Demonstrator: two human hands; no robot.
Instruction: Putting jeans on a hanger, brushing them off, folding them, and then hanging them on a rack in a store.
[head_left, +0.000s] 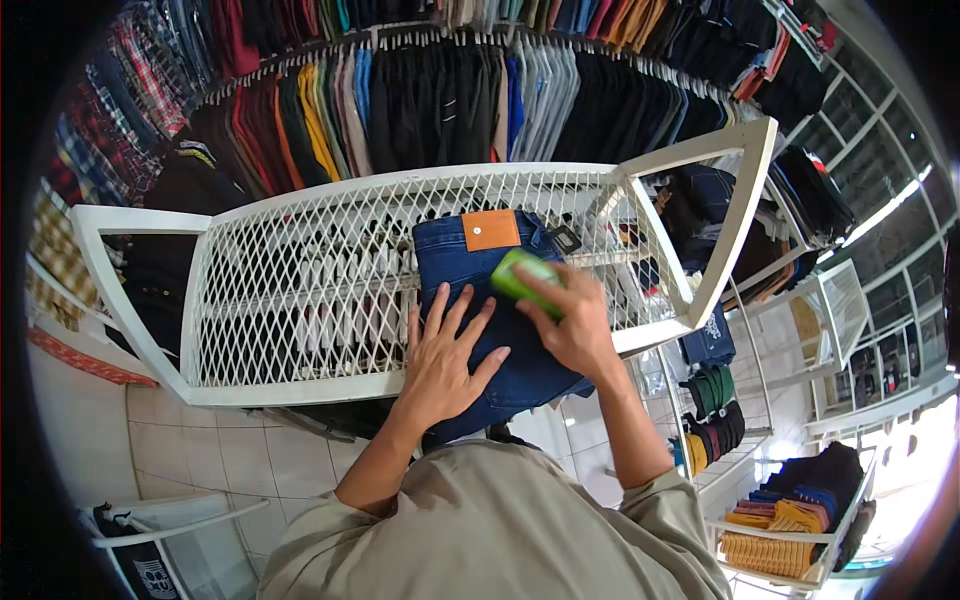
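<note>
Folded dark blue denim jeans (450, 255) lie on the white wire-mesh top of a metal rack (255, 300) before me. A tan patch (491, 230) is on their waistband, and a black hang tag (565, 238) sticks out at its right end. My left hand (450, 360) rests flat on the denim with its fingers spread. In my right hand (574, 319) is a green handheld object (525, 276), held against or just above the jeans. It is motion-blurred, so its exact kind and whether it touches the cloth cannot be told. The near end of the jeans hangs over the rack's front edge.
Hanging garments (450, 105) fill rails behind the rack. White angled frames rise at its left end (127, 300) and right end (739, 225). Folded clothes (787, 517) sit on a lower-right stand. Tiled floor (232, 450) shows below left.
</note>
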